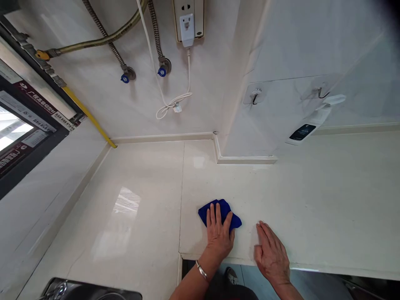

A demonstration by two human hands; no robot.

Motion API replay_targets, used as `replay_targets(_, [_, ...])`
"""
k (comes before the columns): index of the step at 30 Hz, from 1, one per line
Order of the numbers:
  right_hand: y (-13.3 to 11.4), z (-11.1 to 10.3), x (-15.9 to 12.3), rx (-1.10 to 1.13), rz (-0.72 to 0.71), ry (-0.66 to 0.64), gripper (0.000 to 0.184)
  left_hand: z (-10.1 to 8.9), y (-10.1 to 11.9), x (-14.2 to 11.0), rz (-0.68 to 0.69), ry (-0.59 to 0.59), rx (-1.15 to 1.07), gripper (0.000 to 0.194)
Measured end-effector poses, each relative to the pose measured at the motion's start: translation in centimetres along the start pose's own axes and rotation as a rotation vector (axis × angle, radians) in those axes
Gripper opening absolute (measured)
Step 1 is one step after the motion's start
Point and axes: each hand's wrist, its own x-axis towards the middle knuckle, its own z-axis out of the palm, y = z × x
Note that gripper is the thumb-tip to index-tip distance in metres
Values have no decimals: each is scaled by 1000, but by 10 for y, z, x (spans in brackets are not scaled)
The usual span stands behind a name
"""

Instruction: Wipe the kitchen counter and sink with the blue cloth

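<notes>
A small blue cloth (pixel 204 211) lies on the cream countertop (pixel 312 200) near its front edge. My left hand (pixel 218 233) lies flat on top of the cloth with fingers stretched out, pressing it to the surface; a silver bracelet (pixel 201 271) is on that wrist. My right hand (pixel 271 254) rests flat on the bare counter just right of the cloth, fingers together and extended, holding nothing.
The wall behind carries a socket with a white plug (pixel 187 25), a coiled white cord (pixel 170 104), metal hoses with blue valves (pixel 161 71) and a yellow pipe (pixel 90 116). Hooks (pixel 256 96) are on the right wall. A window frame (pixel 28 125) is left, a steel sink (pixel 87 289) bottom left.
</notes>
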Motion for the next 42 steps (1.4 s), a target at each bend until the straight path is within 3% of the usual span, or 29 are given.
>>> replay_targets(3, [0, 0, -1, -7, -8, 2, 74, 3, 0, -3, 20, -9, -13, 62])
replay_targets(7, [2, 1, -3, -9, -19, 9, 73, -14, -28, -24, 34, -41, -1, 55])
replay_targets(14, [7, 0, -6, 42, -63, 3, 72, -82, -107, -96, -313, 0, 218, 46])
replay_targets(17, [8, -1, -7, 74, -88, 8, 72, -107, -127, -131, -460, 24, 292, 44])
replay_targets(20, [12, -2, -8, 114, -137, 13, 72, -119, -125, -168, -577, 40, 337, 45])
replay_targets(23, [27, 0, -8, 168, -210, 18, 68, -122, -104, -205, -644, 59, 366, 45])
replay_targets(28, [87, 1, -5, 223, -298, 4, 54, -115, -66, -243, -691, 84, 396, 47])
replay_targets(31, [122, -2, -7, 219, -231, 36, 52, -110, -54, -239, -760, 120, 429, 48])
replay_targets(33, [133, -4, -9, 216, -202, 49, 55, -108, -51, -226, -812, 140, 452, 47])
replay_targets(38, [122, -6, -10, 136, -104, 71, 64, -102, -53, -182, -884, 146, 408, 49])
replay_targets(42, [115, -7, -8, 129, -107, 86, 65, -90, -55, -150, -896, 167, 362, 52])
